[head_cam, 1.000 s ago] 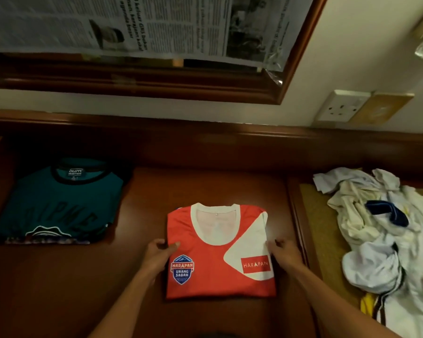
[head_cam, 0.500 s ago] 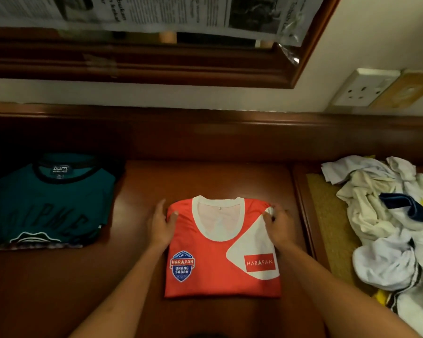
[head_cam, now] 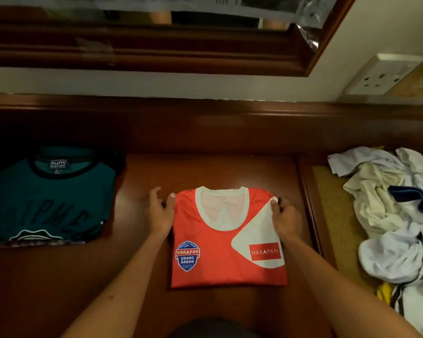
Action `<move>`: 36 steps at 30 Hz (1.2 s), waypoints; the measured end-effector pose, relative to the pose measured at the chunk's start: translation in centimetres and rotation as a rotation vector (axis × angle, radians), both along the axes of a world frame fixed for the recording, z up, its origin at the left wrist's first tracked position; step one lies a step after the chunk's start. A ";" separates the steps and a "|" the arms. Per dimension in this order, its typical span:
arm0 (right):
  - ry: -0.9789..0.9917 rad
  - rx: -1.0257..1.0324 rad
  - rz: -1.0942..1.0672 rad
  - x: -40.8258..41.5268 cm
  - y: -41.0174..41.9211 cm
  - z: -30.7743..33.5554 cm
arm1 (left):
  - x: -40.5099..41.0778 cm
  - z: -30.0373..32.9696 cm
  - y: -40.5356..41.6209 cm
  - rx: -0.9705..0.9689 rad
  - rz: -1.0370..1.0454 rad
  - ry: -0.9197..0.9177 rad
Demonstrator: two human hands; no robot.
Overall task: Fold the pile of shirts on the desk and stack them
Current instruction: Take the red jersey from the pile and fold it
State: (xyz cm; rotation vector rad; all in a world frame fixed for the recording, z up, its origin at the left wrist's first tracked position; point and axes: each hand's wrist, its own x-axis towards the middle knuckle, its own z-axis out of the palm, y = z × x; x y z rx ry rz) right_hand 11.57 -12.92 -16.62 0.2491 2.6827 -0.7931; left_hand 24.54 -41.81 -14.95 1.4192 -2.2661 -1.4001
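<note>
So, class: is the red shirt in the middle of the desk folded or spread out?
Folded. The red shirt lies as a compact rectangle, collar up, no sleeves showing; the left hand and right hand hold its top corners.

Wall socket [head_cam: 382,75] beside newspaper-covered mirror frame [head_cam: 156,54].

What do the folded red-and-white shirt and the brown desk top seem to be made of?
Folded red-and-white shirt: probably thin synthetic jersey, with a smooth, faint sheen and printed logos. Brown desk top: looks like varnished wood or veneer, glossy with soft reflections; which one is unclear.

head view | looks forward and down, close over the desk [head_cam: 230,167] (single view, wide-angle)
</note>
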 end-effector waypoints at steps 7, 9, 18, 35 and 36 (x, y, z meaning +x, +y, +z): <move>-0.157 0.068 0.032 8.2 0.6 0.6 | 7.4 -1.3 5.6 0.078 -0.188 -0.352; -0.208 0.006 0.011 9.0 0.7 1.4 | 7.8 -0.3 6.6 0.083 -0.192 -0.330; -0.235 -0.494 0.023 16.0 7.5 2.7 | 15.1 0.5 8.5 0.408 -0.192 0.061; -0.498 -0.358 0.393 23.0 5.4 6.3 | 23.2 4.3 7.8 0.430 -0.359 -0.064; -0.472 -0.374 0.402 22.9 4.1 7.0 | 23.0 5.0 6.9 0.408 -0.368 -0.049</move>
